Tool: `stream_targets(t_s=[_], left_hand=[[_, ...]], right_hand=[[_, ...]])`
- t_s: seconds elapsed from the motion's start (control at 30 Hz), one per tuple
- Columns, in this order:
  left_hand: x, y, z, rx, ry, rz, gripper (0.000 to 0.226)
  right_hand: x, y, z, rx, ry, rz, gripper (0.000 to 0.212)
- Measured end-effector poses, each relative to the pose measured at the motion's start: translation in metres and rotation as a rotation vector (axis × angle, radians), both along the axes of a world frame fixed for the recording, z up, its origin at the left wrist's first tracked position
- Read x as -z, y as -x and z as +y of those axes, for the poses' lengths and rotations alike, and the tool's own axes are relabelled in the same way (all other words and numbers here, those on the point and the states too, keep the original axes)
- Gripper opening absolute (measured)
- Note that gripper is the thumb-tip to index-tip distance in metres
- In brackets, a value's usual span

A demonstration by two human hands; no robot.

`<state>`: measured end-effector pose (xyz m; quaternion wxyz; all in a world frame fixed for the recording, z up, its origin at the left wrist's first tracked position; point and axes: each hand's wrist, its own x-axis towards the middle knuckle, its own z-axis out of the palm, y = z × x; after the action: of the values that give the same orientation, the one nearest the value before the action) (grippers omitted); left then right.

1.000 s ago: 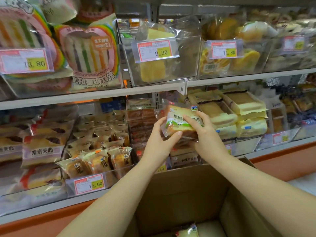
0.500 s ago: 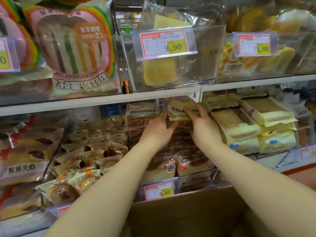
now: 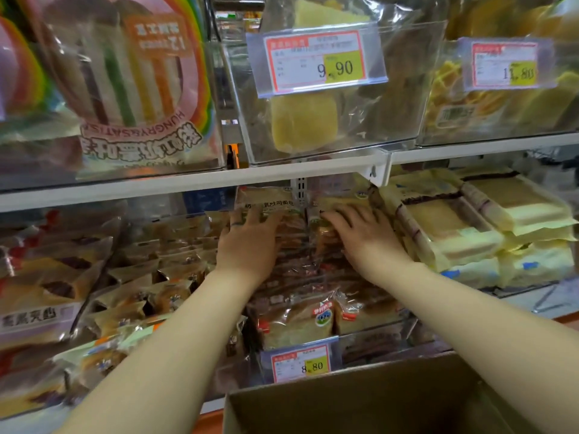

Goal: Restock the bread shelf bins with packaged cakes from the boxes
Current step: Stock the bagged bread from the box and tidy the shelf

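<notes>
9.90 price tag (image 3: pixel 316 62) upper centre; 11.80 tag (image 3: pixel 504 64) at right; 8.80 tag (image 3: pixel 300 363) below white shelf edge (image 3: pixel 156 186).

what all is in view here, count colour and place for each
rainbow cakes: at least two, multicolour, top shelf left
clear bin: one, transparent, top shelf middle
yellow cake: count unclear, yellow, in that bin
waffle packs: several, yellow, top shelf right
price tags: three, red and yellow, two on top bins, one on the lower middle bin
toast packs: many, brown, lower middle bin
pale cakes: several, pale yellow, lower shelf right
small packs: many, brown, lower shelf left
box: one, brown cardboard, bottom front
left hand: one, flat on the top toast packs
right hand: one, flat on the toast packs beside it
</notes>
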<state>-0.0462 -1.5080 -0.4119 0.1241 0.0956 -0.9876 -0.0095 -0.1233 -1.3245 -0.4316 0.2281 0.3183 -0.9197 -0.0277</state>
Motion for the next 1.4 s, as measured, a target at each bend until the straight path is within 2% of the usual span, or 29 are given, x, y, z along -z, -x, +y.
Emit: stream_targets(t_s=[0.1, 0.27, 0.37, 0.53, 0.73, 0.97, 1.23, 1.33, 1.4], left_hand=[[0.005, 0.001, -0.003, -0.022, 0.071, 0.054, 0.054], [0.009, 0.004, -0.004, -0.028, 0.092, 0.098, 0.054], [0.01, 0.006, -0.005, -0.032, 0.143, 0.122, 0.054], [0.016, 0.006, -0.003, -0.039, 0.173, 0.115, 0.056], [0.012, 0.006, -0.009, -0.031, 0.178, 0.089, 0.068], [0.01, 0.011, 0.004, -0.043, 0.183, 0.016, 0.083], [-0.005, 0.005, 0.008, -0.063, 0.153, -0.077, 0.075], [-0.014, -0.01, 0.017, -0.072, 0.072, -0.084, 0.07], [-0.014, -0.032, 0.03, -0.015, 0.022, 0.044, 0.065]], right_hand=[[-0.008, 0.013, -0.002, 0.003, -0.047, -0.092, 0.07], [-0.014, 0.025, -0.006, -0.068, -0.001, -0.048, 0.06], [-0.015, 0.033, -0.008, -0.086, 0.021, -0.02, 0.062], [-0.004, 0.037, -0.007, -0.066, -0.002, -0.107, 0.061], [-0.017, 0.027, -0.004, -0.023, -0.013, -0.185, 0.081], [-0.007, 0.025, -0.013, 0.055, -0.045, -0.23, 0.075], [-0.029, 0.018, -0.012, 0.073, -0.054, -0.37, 0.081], [-0.03, -0.01, 0.002, 0.037, 0.019, -0.305, 0.078], [-0.028, -0.038, 0.015, -0.015, 0.12, -0.232, 0.066]])
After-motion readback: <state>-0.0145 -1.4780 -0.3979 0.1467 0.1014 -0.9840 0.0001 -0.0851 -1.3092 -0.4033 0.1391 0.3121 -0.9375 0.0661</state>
